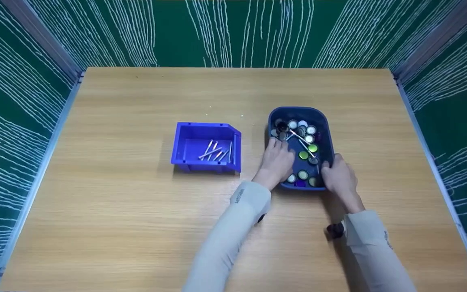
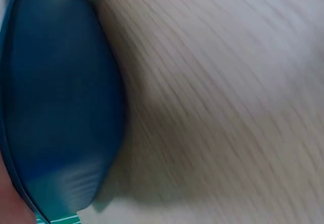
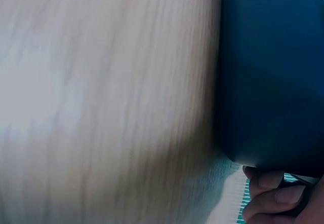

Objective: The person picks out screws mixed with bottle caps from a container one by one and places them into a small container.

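A dark blue tray (image 1: 296, 162) on the right of the table holds several bottle caps (image 1: 303, 174), white, green, dark and purple, with long silvery nail-like pieces (image 1: 307, 148) among them. My left hand (image 1: 276, 162) reaches over the tray's left wall, fingers bent down among the caps; I cannot tell what its hidden fingertips pinch. At the right wall near the front corner, my right hand (image 1: 341, 176) grips the rim with its thumb on the edge. Its curled fingers (image 3: 276, 198) show beside the tray in the right wrist view. The left wrist view has the tray's outer wall (image 2: 61, 82).
A bright blue bin (image 1: 183, 146) stands left of the tray, with several silvery nail-like pieces (image 1: 213, 152) inside. Both containers rest on a wooden table (image 1: 116, 202). Green panels with white streaks (image 1: 233, 36) surround its back and sides. Small pale crumbs lie behind the bin.
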A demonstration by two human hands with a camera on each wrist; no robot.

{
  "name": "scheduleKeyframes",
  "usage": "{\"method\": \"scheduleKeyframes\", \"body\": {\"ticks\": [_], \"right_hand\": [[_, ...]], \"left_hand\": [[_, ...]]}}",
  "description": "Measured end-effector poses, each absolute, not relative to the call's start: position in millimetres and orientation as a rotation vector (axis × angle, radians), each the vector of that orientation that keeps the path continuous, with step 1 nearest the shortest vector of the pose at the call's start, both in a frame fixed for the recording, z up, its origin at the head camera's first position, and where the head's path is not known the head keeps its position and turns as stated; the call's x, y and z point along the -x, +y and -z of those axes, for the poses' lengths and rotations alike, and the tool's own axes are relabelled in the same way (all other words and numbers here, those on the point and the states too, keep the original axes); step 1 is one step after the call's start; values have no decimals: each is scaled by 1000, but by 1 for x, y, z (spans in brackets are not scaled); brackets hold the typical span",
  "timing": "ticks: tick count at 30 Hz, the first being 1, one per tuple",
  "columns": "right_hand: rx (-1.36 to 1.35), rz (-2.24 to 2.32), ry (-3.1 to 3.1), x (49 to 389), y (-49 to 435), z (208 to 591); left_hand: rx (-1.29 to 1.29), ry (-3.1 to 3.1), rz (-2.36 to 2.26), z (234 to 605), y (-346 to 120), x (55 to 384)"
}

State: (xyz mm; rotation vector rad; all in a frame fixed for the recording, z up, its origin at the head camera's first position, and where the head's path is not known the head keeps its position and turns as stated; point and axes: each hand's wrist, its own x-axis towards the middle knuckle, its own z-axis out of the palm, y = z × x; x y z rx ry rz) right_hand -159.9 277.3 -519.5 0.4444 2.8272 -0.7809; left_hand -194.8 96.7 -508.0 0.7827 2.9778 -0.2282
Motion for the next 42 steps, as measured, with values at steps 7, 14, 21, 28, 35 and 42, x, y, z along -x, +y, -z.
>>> {"method": "scheduleKeyframes", "body": {"ticks": [7, 14, 21, 28, 35, 42], "right_hand": [[-426, 800, 2829, 160, 277, 520], [-425, 792, 2830, 160, 277, 520], [-423, 798, 2817, 160, 277, 519], [-423, 778, 2848, 159, 277, 518], [-432, 780, 2831, 159, 277, 518], [-433, 781, 2830, 160, 277, 518]], "left_hand": [[-754, 2952, 344, 510, 99, 193], [-742, 2956, 352, 511, 102, 194], [-764, 2956, 266, 511, 101, 195], [-800, 2975, 175, 511, 100, 194], [-802, 2921, 109, 510, 101, 195], [-806, 2906, 142, 509, 101, 195]]}}
